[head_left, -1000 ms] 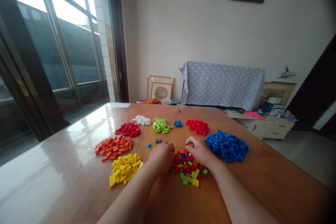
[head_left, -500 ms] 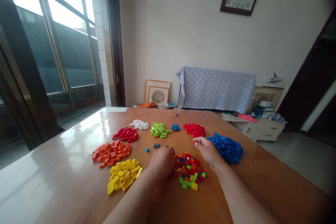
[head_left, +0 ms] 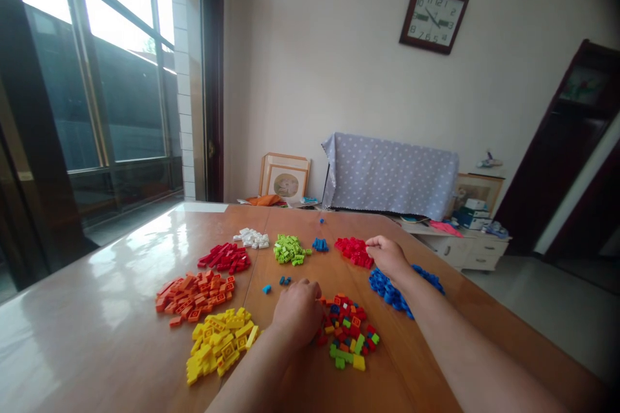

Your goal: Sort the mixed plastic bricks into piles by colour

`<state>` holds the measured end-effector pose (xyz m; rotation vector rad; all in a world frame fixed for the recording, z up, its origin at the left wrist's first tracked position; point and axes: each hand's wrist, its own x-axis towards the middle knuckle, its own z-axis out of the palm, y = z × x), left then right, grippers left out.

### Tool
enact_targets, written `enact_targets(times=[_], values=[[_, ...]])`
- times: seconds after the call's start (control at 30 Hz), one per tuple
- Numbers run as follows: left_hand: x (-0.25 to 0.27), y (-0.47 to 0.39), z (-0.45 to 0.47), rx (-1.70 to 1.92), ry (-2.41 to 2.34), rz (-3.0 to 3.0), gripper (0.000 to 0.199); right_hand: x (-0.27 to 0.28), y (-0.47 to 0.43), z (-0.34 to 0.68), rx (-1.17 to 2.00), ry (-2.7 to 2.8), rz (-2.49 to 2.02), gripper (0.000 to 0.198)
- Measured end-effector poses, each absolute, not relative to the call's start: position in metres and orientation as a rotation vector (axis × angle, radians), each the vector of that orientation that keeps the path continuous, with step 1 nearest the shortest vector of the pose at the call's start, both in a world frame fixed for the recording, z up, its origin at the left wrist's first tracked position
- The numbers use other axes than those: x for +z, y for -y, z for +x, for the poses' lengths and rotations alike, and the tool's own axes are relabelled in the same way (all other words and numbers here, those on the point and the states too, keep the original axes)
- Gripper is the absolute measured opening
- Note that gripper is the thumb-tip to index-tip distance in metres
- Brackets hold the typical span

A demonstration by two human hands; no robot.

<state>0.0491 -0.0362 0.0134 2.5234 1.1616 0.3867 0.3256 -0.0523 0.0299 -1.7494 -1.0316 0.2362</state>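
Observation:
My right hand (head_left: 389,257) reaches out over the table, its thumb and fingers pinched together at the right edge of a bright red brick pile (head_left: 352,251). Against those red bricks I cannot make out what is between the fingertips. My left hand (head_left: 299,311) rests with curled fingers at the left side of a pile of mixed-colour toy bricks (head_left: 346,326). Its fingertips are hidden behind the hand. Blue bricks (head_left: 387,290) lie under and beside my right wrist, partly covered by it. Small dark blue pieces (head_left: 285,281) and a light blue brick (head_left: 267,289) lie beyond my left hand.
On the wooden table (head_left: 121,335) stand piles of yellow (head_left: 223,343), orange (head_left: 194,297), dark red (head_left: 225,258), white (head_left: 252,238) and lime green bricks (head_left: 289,250). A small blue group (head_left: 320,244) lies farther back. Behind stands a cloth-covered object (head_left: 390,174).
My right hand has moved forward from near the blue pile to the red pile; a red brick showed at its fingertips before. My left hand stays by the mixed pile. The view has tilted up slightly.

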Motion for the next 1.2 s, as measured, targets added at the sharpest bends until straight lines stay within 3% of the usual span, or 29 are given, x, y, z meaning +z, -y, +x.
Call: enact_targets(times=[0.23, 0.57, 0.67, 0.83, 0.97, 1.2], values=[[0.009, 0.035, 0.048, 0.450, -1.192, 2.518, 0.017, 0.022, 0.034, 0.321, 0.334, 1.034, -1.838, 0.011], [-0.002, 0.035, 0.052, 0.590, -1.246, 2.416, 0.022, 0.027, 0.009, 0.216, 0.867, 1.384, -1.615, 0.016], [0.001, 0.028, 0.051, 1.013, -1.306, 2.064, 0.025, 0.036, -0.003, 0.186, 0.903, 1.437, -1.531, 0.012], [0.011, 0.003, 0.038, 1.609, -1.221, 1.275, 0.011, 0.031, -0.039, 0.153, 1.007, 1.344, -1.540, 0.010], [0.016, -0.019, 0.016, 1.701, -1.222, 0.751, 0.028, 0.022, -0.069, 0.122, 1.064, 1.313, -1.545, 0.007], [0.022, -0.025, -0.003, 1.644, -1.123, 0.345, 0.030, 0.022, -0.103, 0.069, 1.139, 1.221, -1.460, 0.011]])
